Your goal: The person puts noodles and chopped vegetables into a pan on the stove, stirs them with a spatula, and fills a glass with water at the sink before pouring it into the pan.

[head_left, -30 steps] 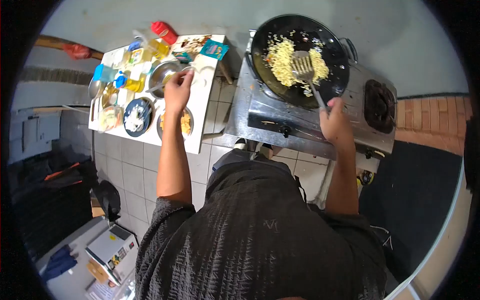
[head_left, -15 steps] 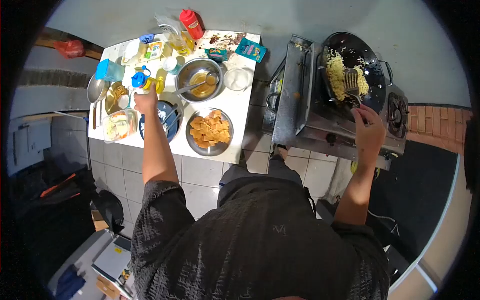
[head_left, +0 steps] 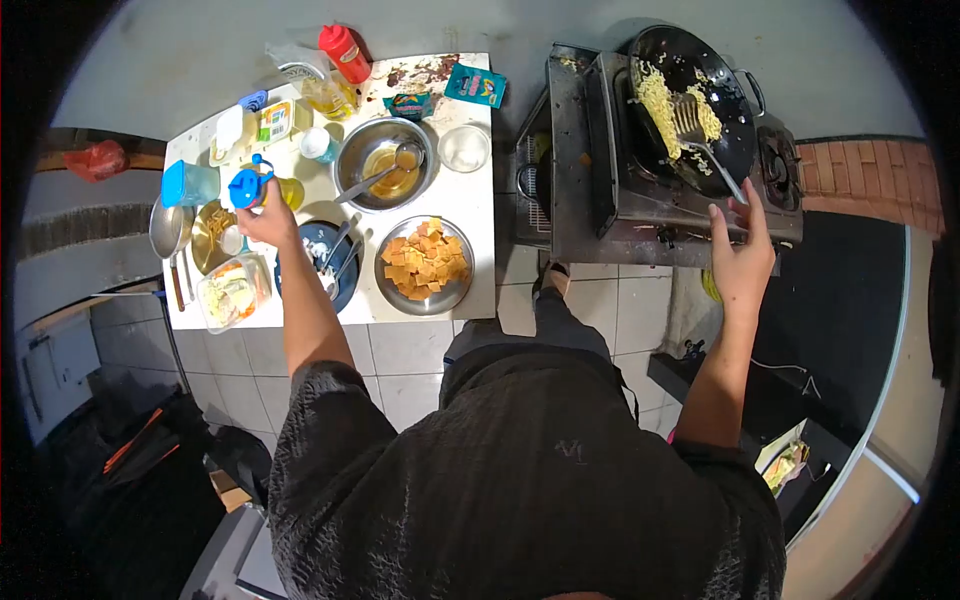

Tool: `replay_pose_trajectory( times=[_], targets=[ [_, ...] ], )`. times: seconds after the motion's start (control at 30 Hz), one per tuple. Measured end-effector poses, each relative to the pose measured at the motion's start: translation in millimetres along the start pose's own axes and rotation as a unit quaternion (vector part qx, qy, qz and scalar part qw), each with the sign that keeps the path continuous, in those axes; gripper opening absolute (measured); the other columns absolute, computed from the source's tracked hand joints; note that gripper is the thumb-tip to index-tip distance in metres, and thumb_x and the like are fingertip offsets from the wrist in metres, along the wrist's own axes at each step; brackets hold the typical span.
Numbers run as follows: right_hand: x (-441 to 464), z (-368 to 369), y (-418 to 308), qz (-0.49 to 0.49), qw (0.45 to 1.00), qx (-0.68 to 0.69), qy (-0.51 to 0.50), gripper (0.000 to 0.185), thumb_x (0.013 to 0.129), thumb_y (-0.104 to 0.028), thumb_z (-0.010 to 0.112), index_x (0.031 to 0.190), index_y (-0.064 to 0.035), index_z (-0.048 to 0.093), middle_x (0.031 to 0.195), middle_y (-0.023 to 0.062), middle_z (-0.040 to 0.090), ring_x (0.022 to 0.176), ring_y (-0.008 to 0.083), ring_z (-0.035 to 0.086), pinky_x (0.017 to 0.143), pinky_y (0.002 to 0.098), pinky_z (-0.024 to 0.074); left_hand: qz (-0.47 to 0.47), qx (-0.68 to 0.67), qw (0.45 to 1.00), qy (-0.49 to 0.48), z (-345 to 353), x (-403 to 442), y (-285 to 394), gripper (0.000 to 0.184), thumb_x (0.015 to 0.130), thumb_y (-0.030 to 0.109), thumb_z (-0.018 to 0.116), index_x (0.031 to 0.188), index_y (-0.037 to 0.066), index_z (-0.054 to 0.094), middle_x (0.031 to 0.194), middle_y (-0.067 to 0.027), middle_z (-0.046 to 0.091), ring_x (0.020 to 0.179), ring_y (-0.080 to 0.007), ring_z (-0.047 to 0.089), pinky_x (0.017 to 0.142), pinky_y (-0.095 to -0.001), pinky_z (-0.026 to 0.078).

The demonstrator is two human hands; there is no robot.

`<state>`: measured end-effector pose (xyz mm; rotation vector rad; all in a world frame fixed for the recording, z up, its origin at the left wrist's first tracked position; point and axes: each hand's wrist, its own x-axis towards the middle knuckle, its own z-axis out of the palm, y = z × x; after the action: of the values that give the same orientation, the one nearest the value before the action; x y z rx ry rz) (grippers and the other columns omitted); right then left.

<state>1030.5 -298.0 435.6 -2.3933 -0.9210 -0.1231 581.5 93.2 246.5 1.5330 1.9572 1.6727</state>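
Observation:
My left hand [head_left: 268,218] is closed around a bottle with a blue cap [head_left: 247,188] at the left part of the white table. My right hand [head_left: 742,245] has its thumb and fingers spread at the handle end of a slotted metal spatula [head_left: 700,135]. The spatula's head rests on yellow noodles [head_left: 656,105] in a black wok [head_left: 735,130] on the stove. Right of my left hand, a steel bowl [head_left: 350,150] holds brownish liquid and a ladle.
The white table [head_left: 478,215] carries a plate of orange-brown square pieces [head_left: 425,262], a dark plate of white food [head_left: 318,250], a red bottle [head_left: 344,53], green packets [head_left: 475,86] and tubs. The stove [head_left: 640,215] has a second burner [head_left: 780,170].
My left hand has moved left from beside the steel bowl and taken hold of the blue-capped bottle. My right hand's fingers have spread at the spatula handle. The view has shifted.

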Motion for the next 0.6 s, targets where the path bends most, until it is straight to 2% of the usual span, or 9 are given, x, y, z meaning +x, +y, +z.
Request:
replay_pose_trajectory(
  times=[0.03,0.07,0.17,0.27,0.33,0.37,0.4,0.47,0.6],
  targets=[
    [1,-3,2,0.002,1.000,0.003,0.003,0.054,0.082,-0.019,0.071,0.132,-0.0113,0.054,0.103,0.0149,0.068,0.099,0.0252,0.064,0.086,0.0370,0.0486,0.066,-0.008,0.998,0.006,-6,3,21,0.046,0.064,0.029,0.084,0.102,0.009,0.065,0.097,-0.0076,0.064,0.099,-0.0238,0.054,0.090,-0.0385,0.042],
    [2,-5,5,0.006,1.000,0.007,0.006,0.054,0.082,-0.019,0.071,0.132,-0.0113,0.054,0.103,0.0149,0.068,0.099,0.0252,0.064,0.086,0.0370,0.0486,0.072,-0.010,0.997,0.006,-13,4,50,0.046,0.064,0.029,0.084,0.102,0.009,0.065,0.097,-0.0076,0.064,0.099,-0.0238,0.054,0.090,-0.0385,0.042],
    [9,-10,22,0.010,0.999,0.025,0.021,0.052,0.082,-0.018,0.072,0.130,-0.0110,0.056,0.102,0.0142,0.068,0.097,0.0252,0.064,0.084,0.0371,0.0492,0.148,-0.117,0.974,-0.130,-24,1,143,0.043,0.069,0.019,0.081,0.104,0.002,0.062,0.098,-0.0064,0.066,0.087,-0.0142,0.060,0.085,-0.0292,0.046],
    [19,-15,51,-0.041,0.996,0.054,0.056,0.050,0.081,-0.017,0.073,0.128,-0.0110,0.058,0.100,0.0132,0.069,0.093,0.0255,0.065,0.081,0.0378,0.0499,0.188,-0.169,0.932,-0.260,-27,-24,246,0.046,0.068,0.022,0.081,0.105,0.002,0.062,0.096,-0.0073,0.068,0.084,-0.0142,0.062,0.080,-0.0305,0.049],
    [27,-22,68,-0.062,0.993,0.072,0.062,0.047,0.081,-0.016,0.073,0.125,-0.0101,0.060,0.099,0.0129,0.069,0.091,0.0258,0.065,0.080,0.0378,0.0502,0.232,-0.075,0.917,-0.317,-21,-46,304,0.048,0.068,0.026,0.081,0.104,0.001,0.062,0.091,-0.0105,0.069,0.081,-0.0161,0.065,0.077,-0.0317,0.051],
    [33,-25,82,-0.081,0.990,0.092,0.069,0.045,0.080,-0.015,0.073,0.123,-0.0079,0.061,0.098,0.0134,0.069,0.089,0.0262,0.065,0.079,0.0376,0.0505,0.259,-0.067,0.902,-0.340,-10,-60,325,0.053,0.064,0.034,0.080,0.101,0.000,0.062,0.088,-0.0152,0.069,0.080,-0.0221,0.067,0.075,-0.0335,0.052],
    [38,-31,93,-0.079,0.990,0.094,0.073,0.045,0.080,-0.015,0.073,0.123,-0.0079,0.061,0.098,0.0134,0.069,0.089,0.0262,0.065,0.079,0.0376,0.0505,0.263,-0.068,0.901,-0.339,-1,-76,351,0.053,0.064,0.034,0.080,0.101,0.000,0.062,0.088,-0.0152,0.069,0.080,-0.0221,0.067,0.075,-0.0335,0.052],
    [46,-41,117,-0.052,0.991,0.101,0.070,0.043,0.080,-0.014,0.073,0.120,-0.0052,0.062,0.098,0.0145,0.068,0.088,0.0265,0.066,0.078,0.0370,0.0509,0.298,0.014,0.849,-0.435,16,-110,399,0.061,0.061,0.038,0.077,0.105,-0.001,0.063,0.089,-0.0171,0.069,0.081,-0.0289,0.068,0.076,-0.0360,0.052],
    [59,-58,170,-0.035,0.986,0.141,0.086,0.041,0.079,-0.014,0.073,0.118,-0.0051,0.063,0.098,0.0147,0.068,0.089,0.0270,0.066,0.078,0.0373,0.0511,0.375,0.019,0.804,-0.461,65,-171,461,0.068,0.057,0.039,0.076,0.111,0.000,0.063,0.088,-0.0181,0.069,0.081,-0.0316,0.067,0.076,-0.0379,0.052]
  ],
)
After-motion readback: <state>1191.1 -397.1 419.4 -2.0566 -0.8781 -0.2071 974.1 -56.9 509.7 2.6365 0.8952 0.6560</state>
